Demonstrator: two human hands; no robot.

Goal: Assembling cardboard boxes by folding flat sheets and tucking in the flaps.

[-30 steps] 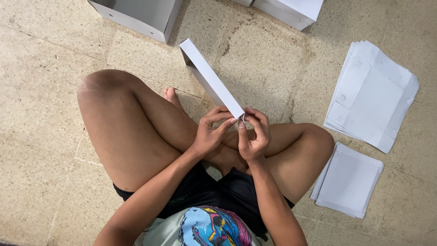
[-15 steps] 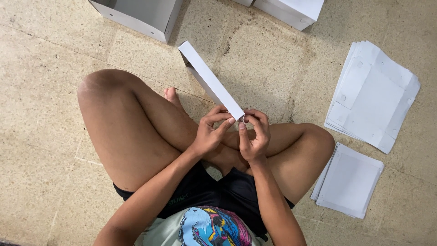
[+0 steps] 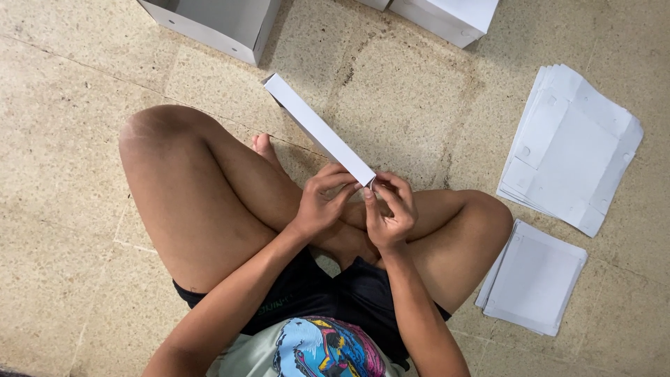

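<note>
Pinching the near end of a long white cardboard strip (image 3: 317, 128), the left hand (image 3: 319, 202) and right hand (image 3: 388, 211) meet above crossed legs.

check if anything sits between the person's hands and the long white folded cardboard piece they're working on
Nothing visible does. The left hand and the right hand both grip the near end of the long white folded cardboard piece directly, above the crossed legs. The flat white sheet stacks lie apart on the floor.

A person is sitting cross-legged on a speckled floor (image 3: 84, 139); the left hand (image 3: 317, 206) and right hand (image 3: 389, 213) are pinching the near end of a long white folded card piece (image 3: 317, 129). Flat white card stacks (image 3: 569, 146) are lying to the right; open white boxes (image 3: 216, 21) are sitting ahead.
</note>
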